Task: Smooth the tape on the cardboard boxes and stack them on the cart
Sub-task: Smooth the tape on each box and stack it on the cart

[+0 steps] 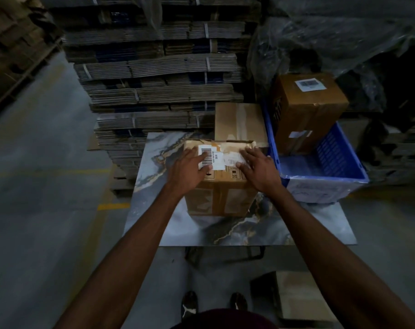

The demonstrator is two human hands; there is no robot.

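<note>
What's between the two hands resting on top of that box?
In the head view, between the left hand and right hand lies the box top with two white barcode labels side by side and wrinkled tape.

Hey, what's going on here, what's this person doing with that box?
A person is pressing both hands flat on top of a taped cardboard box that sits on a marble-patterned tabletop. The left hand covers part of a barcode label, and the right hand lies over the wrinkled tape. To the right, another labelled box stands in a blue plastic crate. Bundles of flattened cartons are stacked behind.
</note>
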